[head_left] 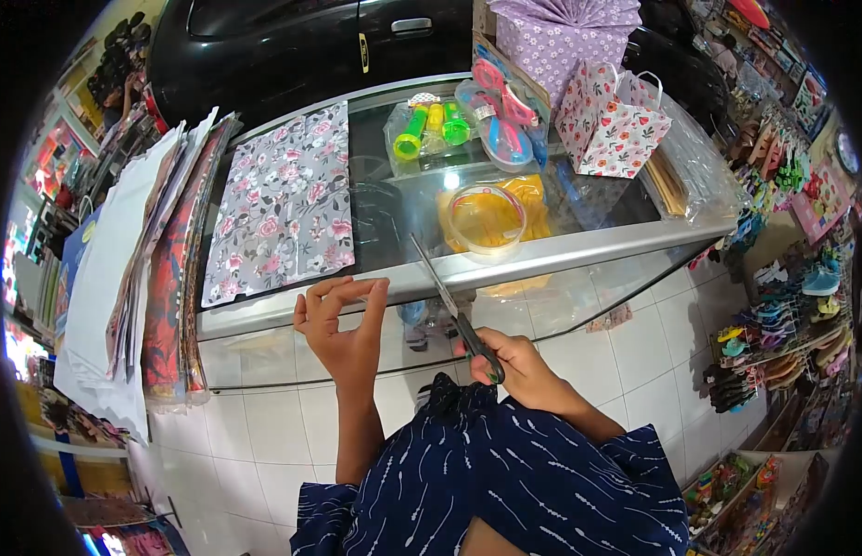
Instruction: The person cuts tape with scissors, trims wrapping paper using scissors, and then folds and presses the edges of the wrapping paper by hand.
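Observation:
My right hand (519, 369) is closed on the black handles of a pair of scissors (461, 320), whose blades point up and left over the counter's front edge. My left hand (346, 329) is raised by that edge with its fingers apart and bent, holding nothing. Just beyond it, grey floral paper (287, 199) lies flat with fold lines on the glass counter (380, 278). A roll of clear tape (487, 220) lies right of the scissor tips, above something yellow (535, 199).
Paper sheets (125, 269) hang over the counter's left end. At the back right are packaged scissors (505, 134), green tape dispensers (411, 134), a floral gift bag (614, 125), a purple wrapped item (561, 46) and plastic packets (700, 171). Stocked racks (774, 334) stand at the right.

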Action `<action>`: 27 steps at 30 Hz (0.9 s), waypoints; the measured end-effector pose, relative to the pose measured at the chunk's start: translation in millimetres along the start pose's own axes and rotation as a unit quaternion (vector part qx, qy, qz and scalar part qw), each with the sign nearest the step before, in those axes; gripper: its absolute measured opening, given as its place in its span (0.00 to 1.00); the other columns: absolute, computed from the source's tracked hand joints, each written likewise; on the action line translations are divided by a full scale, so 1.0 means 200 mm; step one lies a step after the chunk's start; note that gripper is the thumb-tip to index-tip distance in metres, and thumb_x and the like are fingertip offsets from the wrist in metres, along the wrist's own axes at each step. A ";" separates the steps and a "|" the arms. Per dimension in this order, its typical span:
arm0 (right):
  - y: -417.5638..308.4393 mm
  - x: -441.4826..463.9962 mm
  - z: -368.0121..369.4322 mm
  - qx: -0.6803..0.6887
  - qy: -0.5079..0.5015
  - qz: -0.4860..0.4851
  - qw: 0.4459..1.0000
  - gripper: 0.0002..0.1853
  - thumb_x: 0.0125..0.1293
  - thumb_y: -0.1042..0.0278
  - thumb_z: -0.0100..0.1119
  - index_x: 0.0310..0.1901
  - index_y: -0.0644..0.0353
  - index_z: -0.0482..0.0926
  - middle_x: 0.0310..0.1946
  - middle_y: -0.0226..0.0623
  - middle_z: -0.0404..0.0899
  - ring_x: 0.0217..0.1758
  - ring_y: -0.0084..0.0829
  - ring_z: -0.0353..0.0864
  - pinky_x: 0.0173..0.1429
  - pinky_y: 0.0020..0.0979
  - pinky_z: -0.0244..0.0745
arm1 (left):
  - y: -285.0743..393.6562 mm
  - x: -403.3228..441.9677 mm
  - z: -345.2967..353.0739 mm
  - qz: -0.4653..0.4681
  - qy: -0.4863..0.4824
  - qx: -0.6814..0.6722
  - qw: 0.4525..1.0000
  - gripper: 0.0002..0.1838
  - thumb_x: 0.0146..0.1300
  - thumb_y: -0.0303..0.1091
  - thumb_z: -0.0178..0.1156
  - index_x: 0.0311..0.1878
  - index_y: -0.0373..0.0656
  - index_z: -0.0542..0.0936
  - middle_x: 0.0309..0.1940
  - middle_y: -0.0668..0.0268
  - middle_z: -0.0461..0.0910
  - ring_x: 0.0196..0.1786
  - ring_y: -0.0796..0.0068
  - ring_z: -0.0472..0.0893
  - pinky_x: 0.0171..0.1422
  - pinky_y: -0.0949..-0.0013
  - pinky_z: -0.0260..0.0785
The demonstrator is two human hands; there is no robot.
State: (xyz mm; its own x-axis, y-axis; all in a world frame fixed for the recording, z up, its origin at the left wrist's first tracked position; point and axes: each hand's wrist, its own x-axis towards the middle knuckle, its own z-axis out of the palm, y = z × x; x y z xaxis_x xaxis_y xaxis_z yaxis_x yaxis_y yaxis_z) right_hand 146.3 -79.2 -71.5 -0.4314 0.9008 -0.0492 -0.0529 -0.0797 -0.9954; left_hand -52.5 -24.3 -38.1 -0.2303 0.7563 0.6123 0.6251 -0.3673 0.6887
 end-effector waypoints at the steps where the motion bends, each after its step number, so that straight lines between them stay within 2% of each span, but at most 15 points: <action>1: 0.00 0.00 0.01 0.006 0.013 -0.006 1.000 0.14 0.69 0.73 0.48 0.55 0.65 0.69 0.34 0.32 0.74 0.35 0.17 0.71 0.37 0.19 0.69 | 0.01 0.00 0.00 -0.005 -0.004 -0.010 1.000 0.02 0.51 0.27 0.68 0.29 0.44 0.83 0.28 0.70 0.80 0.45 0.74 0.75 0.56 0.68 0.60; 5: -0.02 0.01 -0.02 0.054 -0.034 0.017 0.998 0.15 0.69 0.72 0.49 0.55 0.64 0.69 0.32 0.29 0.72 0.34 0.15 0.69 0.38 0.17 0.67 | -0.01 0.00 -0.03 -0.030 0.011 -0.100 0.994 0.01 0.54 0.26 0.65 0.30 0.40 0.82 0.31 0.67 0.82 0.47 0.74 0.74 0.58 0.68 0.60; 9: -0.02 0.05 -0.09 0.074 -0.128 0.021 0.989 0.16 0.68 0.68 0.51 0.55 0.63 0.70 0.29 0.25 0.69 0.33 0.16 0.67 0.39 0.19 0.65 | 0.03 0.02 -0.11 -0.058 -0.014 -0.273 0.960 0.02 0.58 0.25 0.60 0.33 0.38 0.80 0.32 0.62 0.82 0.49 0.73 0.73 0.60 0.66 0.60; 11: -0.05 0.05 -0.13 0.080 -0.177 0.035 0.980 0.20 0.68 0.63 0.53 0.57 0.63 0.69 0.28 0.22 0.68 0.33 0.16 0.66 0.39 0.21 0.64 | 0.04 0.05 -0.13 -0.037 -0.015 -0.259 0.965 0.02 0.58 0.25 0.59 0.32 0.37 0.80 0.33 0.62 0.82 0.47 0.73 0.74 0.59 0.67 0.60; 15: -0.12 0.01 -0.30 0.007 -0.259 0.036 0.965 0.24 0.68 0.63 0.55 0.61 0.65 0.67 0.30 0.22 0.71 0.35 0.16 0.67 0.40 0.21 0.65 | 0.04 0.12 -0.13 -0.045 -0.011 -0.259 0.965 0.02 0.54 0.22 0.63 0.31 0.40 0.81 0.34 0.64 0.82 0.43 0.73 0.75 0.58 0.68 0.62; 16: -0.19 -0.04 -0.36 -0.082 -0.212 -0.011 0.974 0.24 0.66 0.65 0.57 0.61 0.65 0.67 0.33 0.27 0.74 0.35 0.17 0.69 0.38 0.22 0.67 | 0.04 0.14 -0.14 -0.032 -0.008 -0.234 0.972 0.02 0.54 0.23 0.63 0.31 0.40 0.81 0.34 0.65 0.82 0.43 0.74 0.76 0.58 0.69 0.62; 17: -0.31 -0.09 -0.47 -0.165 -0.208 0.024 0.964 0.25 0.63 0.67 0.59 0.61 0.63 0.67 0.33 0.34 0.79 0.34 0.16 0.73 0.38 0.22 0.70 | 0.03 0.16 -0.14 -0.021 -0.005 -0.208 0.978 0.02 0.54 0.23 0.64 0.31 0.41 0.81 0.34 0.65 0.82 0.43 0.74 0.76 0.57 0.69 0.63; 18: -0.46 -0.14 -0.47 -0.269 -0.120 -0.003 0.956 0.26 0.58 0.71 0.60 0.59 0.62 0.68 0.29 0.38 0.81 0.30 0.18 0.77 0.37 0.24 0.72 | 0.01 0.18 -0.14 -0.010 -0.001 -0.181 0.983 0.03 0.54 0.23 0.64 0.31 0.41 0.81 0.33 0.66 0.82 0.43 0.74 0.76 0.56 0.70 0.63; 19: -0.53 -0.18 -0.53 -0.319 -0.048 -0.001 0.947 0.26 0.54 0.72 0.61 0.57 0.61 0.69 0.26 0.37 0.82 0.25 0.24 0.79 0.35 0.28 0.73 | 0.00 0.20 -0.14 -0.011 -0.005 -0.179 0.984 0.03 0.53 0.25 0.66 0.31 0.43 0.81 0.33 0.68 0.82 0.42 0.75 0.77 0.55 0.70 0.63; 20: -0.59 -0.22 -0.58 -0.365 0.041 0.042 0.929 0.26 0.52 0.70 0.63 0.55 0.60 0.69 0.24 0.37 0.81 0.22 0.29 0.79 0.33 0.31 0.72 | -0.01 0.22 -0.14 0.005 -0.004 -0.154 0.988 0.03 0.53 0.26 0.66 0.31 0.44 0.82 0.33 0.69 0.82 0.42 0.76 0.77 0.54 0.70 0.62; 21: -0.67 -0.22 -0.62 -0.483 0.090 0.060 0.869 0.26 0.48 0.76 0.62 0.53 0.58 0.71 0.20 0.34 0.74 0.23 0.25 0.75 0.30 0.26 0.68 | -0.01 0.24 -0.14 0.020 -0.002 -0.128 0.992 0.03 0.52 0.27 0.66 0.31 0.45 0.82 0.33 0.70 0.83 0.42 0.76 0.77 0.54 0.70 0.62; 22: -0.67 -0.19 -0.69 -0.554 0.108 -0.006 0.825 0.25 0.47 0.69 0.67 0.49 0.57 0.73 0.22 0.42 0.77 0.26 0.35 0.77 0.34 0.33 0.69 | -0.02 0.27 -0.15 0.036 0.000 -0.103 0.994 0.04 0.52 0.28 0.67 0.31 0.45 0.82 0.33 0.71 0.83 0.41 0.76 0.77 0.54 0.70 0.62; 24: -0.73 -0.14 -0.77 -0.562 0.131 0.059 0.815 0.23 0.46 0.69 0.69 0.47 0.56 0.74 0.24 0.42 0.76 0.28 0.36 0.75 0.34 0.35 0.67 | -0.03 0.32 -0.15 0.054 -0.013 -0.089 0.995 0.04 0.52 0.30 0.68 0.30 0.46 0.82 0.32 0.71 0.83 0.40 0.76 0.78 0.54 0.69 0.61; 27: -0.74 -0.08 -0.89 -0.587 0.127 0.040 0.798 0.22 0.47 0.70 0.69 0.46 0.55 0.75 0.25 0.38 0.75 0.26 0.33 0.72 0.33 0.33 0.66 | -0.02 0.39 -0.17 0.053 -0.038 -0.105 0.992 0.03 0.51 0.30 0.67 0.29 0.46 0.83 0.31 0.71 0.83 0.39 0.77 0.78 0.54 0.69 0.61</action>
State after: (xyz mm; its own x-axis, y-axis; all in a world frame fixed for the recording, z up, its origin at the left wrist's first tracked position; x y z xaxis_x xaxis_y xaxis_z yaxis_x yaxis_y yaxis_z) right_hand 321.7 -6.3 61.6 -0.1867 0.9823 0.0159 0.9112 0.1792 -0.3709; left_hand -98.0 18.0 19.7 -0.1108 0.7430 0.6600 0.4718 -0.5452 0.6930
